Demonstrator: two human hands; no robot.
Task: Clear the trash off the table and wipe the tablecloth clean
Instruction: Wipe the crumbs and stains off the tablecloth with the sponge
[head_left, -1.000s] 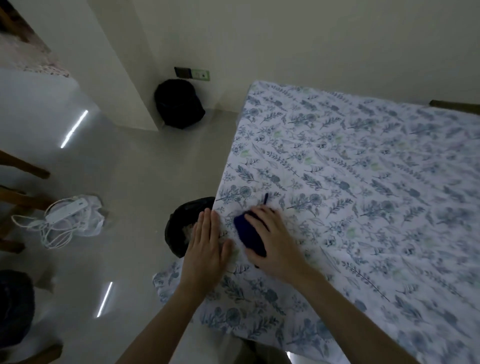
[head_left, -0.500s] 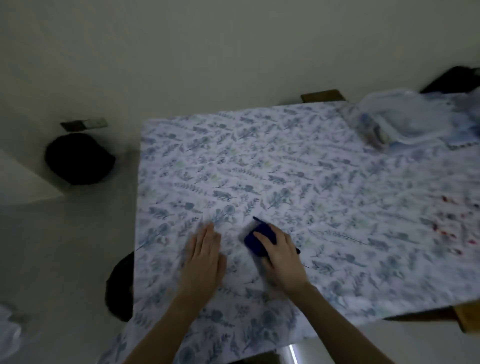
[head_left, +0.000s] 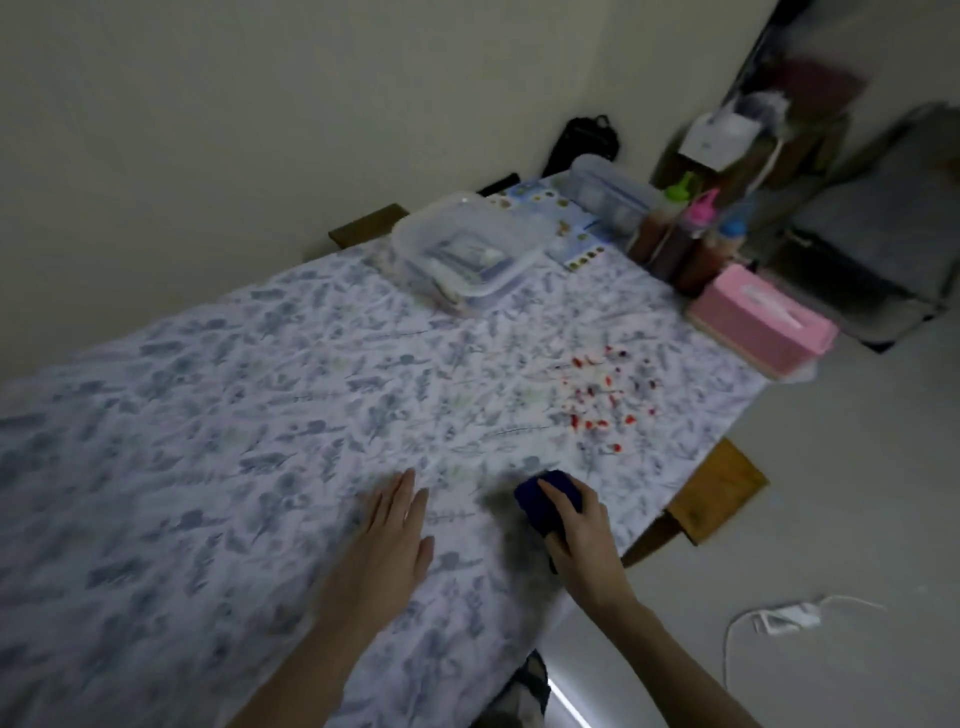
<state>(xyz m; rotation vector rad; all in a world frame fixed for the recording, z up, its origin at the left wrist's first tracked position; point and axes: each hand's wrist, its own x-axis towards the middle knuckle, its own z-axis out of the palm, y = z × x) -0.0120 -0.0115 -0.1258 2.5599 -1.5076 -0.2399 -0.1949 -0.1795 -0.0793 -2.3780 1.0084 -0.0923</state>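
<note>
Shifting rightward since before: blue cloth (head_left: 545, 500) under right hand (head_left: 584, 540); red spots (head_left: 597, 400) nearer

A single head-worn view looks forward and down from above the near edge of the bench (head_left: 208, 467), tilted so that its cloth runs diagonally toward the upper right. It sits close: both forearms enter from the bottom. Beyond the bench a pale wall (head_left: 311, 104) fills the top, and floor (head_left: 831, 519) shows to its right.
</note>
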